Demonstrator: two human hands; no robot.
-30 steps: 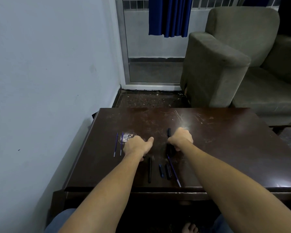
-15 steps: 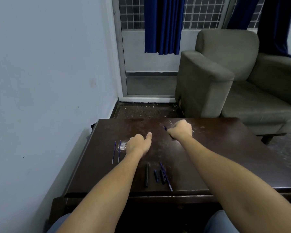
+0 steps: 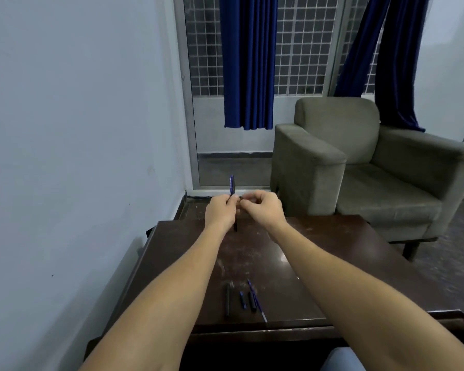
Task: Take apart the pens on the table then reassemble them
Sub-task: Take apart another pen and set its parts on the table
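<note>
Both hands are raised above the far part of the dark wooden table. My left hand grips a dark blue pen held upright, its top sticking out above the fingers and its lower end showing below the hand. My right hand pinches at the pen's middle from the right with closed fingertips; what it holds is too small to tell. Near the table's front edge lie several loose parts: a black barrel, a short blue piece, a black piece and a thin blue refill.
A grey wall runs along the left side. A grey-green armchair stands beyond the table to the right. A barred glass door with blue curtains is behind it.
Both hands lifted off the table and came together, now holding a pen upright between them. The camera tilted up, so the table parts sit lower in view; the two refills at left are hidden.
</note>
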